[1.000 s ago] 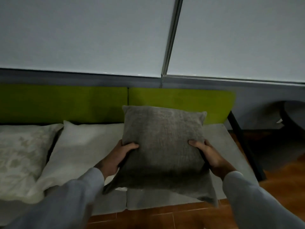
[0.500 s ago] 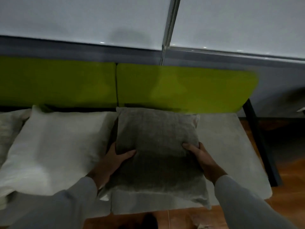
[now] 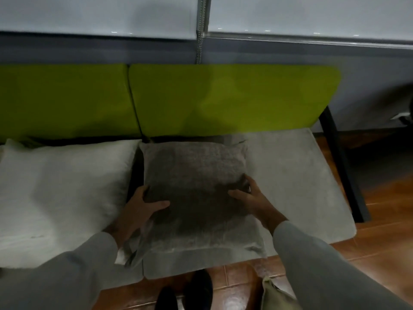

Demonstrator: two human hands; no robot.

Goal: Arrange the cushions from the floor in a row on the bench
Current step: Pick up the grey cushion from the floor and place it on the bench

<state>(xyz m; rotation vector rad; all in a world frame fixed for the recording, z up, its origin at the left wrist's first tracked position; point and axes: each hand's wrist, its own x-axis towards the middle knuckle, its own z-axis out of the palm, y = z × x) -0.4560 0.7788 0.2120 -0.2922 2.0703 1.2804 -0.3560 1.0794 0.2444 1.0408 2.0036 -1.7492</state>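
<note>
White cushion (image 3: 67, 193): we see it lying flat on the left part of the table (image 3: 301, 186), reaching from the back edge towards the front edge.
Left hand (image 3: 138, 209): we find it clamped on the grey cushion's left side, thumb laid across the top, fingers tucked down in the narrow dark gap beside the white cushion.
Grey cushion (image 3: 194, 175): it lies flat on the table near the middle, just beside the white cushion, its far edge close under the green backrest (image 3: 223, 97) and its near edge at the table's front edge.
Right hand (image 3: 252, 198): we see it gripping the grey cushion's right side, thumb on top, fingers curled round the edge.
Table's right end: we see bare grey seat as far as the right edge.
Floor (image 3: 380, 209): brown tiles; dark shoes (image 3: 199, 289) stand below the front edge, and an olive cushion (image 3: 274, 296) lies to their right.
</note>
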